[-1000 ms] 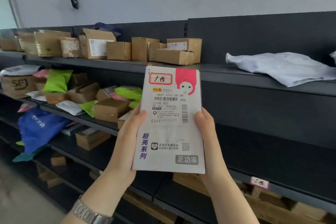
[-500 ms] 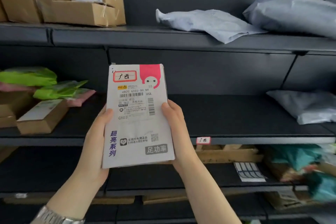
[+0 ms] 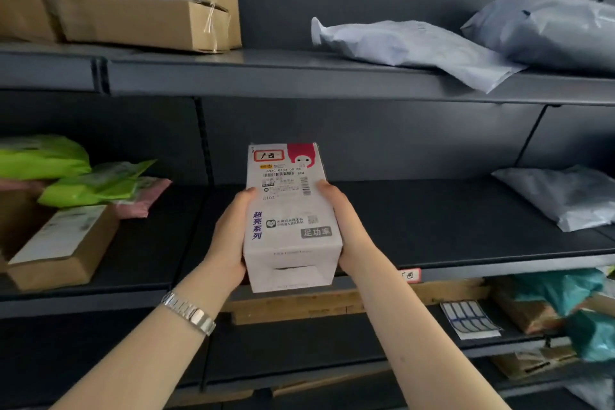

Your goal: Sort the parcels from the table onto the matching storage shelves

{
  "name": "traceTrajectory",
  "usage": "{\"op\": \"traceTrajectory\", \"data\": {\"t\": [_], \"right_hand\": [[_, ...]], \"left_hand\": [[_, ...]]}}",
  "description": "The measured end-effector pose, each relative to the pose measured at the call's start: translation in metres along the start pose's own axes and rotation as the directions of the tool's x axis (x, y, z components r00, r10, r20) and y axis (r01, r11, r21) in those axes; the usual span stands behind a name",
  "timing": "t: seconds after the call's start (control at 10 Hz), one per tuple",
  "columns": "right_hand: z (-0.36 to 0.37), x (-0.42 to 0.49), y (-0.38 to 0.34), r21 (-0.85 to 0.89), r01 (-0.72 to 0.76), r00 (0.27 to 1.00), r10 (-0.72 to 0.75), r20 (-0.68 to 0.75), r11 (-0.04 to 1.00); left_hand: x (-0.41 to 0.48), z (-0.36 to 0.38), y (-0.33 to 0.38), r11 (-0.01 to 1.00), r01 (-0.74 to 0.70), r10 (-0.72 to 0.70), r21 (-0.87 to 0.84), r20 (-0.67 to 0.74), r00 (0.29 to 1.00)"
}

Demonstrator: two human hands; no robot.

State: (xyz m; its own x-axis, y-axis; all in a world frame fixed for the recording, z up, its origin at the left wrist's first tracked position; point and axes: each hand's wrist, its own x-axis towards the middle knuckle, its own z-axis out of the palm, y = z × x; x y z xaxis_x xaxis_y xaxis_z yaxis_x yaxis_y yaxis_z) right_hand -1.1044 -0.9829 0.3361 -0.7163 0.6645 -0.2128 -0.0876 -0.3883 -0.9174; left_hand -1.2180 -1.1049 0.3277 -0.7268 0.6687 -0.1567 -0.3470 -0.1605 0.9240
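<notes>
A white box parcel [image 3: 290,210] with a pink corner, a shipping label and a red-framed tag is tipped flat, its far end over the front of the dark middle shelf [image 3: 432,230]. My left hand [image 3: 233,236] grips its left side and my right hand [image 3: 346,236] grips its right side. On the shelf's front edge, just right of my right wrist, sits a small red-framed shelf tag [image 3: 408,275] with the same two characters as the parcel's tag.
On the middle shelf lie a grey poly bag [image 3: 562,196] at the right and green bags [image 3: 66,173] with a brown box [image 3: 63,246] at the left. The top shelf [image 3: 299,76] holds cardboard boxes [image 3: 149,10] and grey bags [image 3: 416,46]. Teal bags [image 3: 582,309] sit lower right.
The parcel has gone from upright in front of me to lying flat and forward over the middle shelf. Both arms have stretched out, and the view has shifted closer to the shelves.
</notes>
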Motion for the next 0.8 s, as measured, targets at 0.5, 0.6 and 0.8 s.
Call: {"op": "traceTrajectory", "data": {"t": [0.5, 0.6, 0.8], "right_hand": [[0.03, 0.096, 0.002, -0.06, -0.126, 0.989, 0.12, -0.081, 0.99], [0.029, 0.1, -0.002, -0.159, -0.085, 0.978, 0.052, -0.2, 0.984], [0.007, 0.082, -0.001, -0.244, 0.158, 0.92, -0.232, -0.316, 0.957]], "left_hand": [[0.094, -0.029, 0.008, 0.978, 0.196, -0.195, -0.07, 0.032, 0.98], [0.1, -0.031, 0.015, 0.977, 0.203, -0.2, -0.064, 0.056, 0.978], [0.1, -0.036, 0.028, 0.996, -0.057, 0.047, -0.074, -0.128, 0.991]]}}
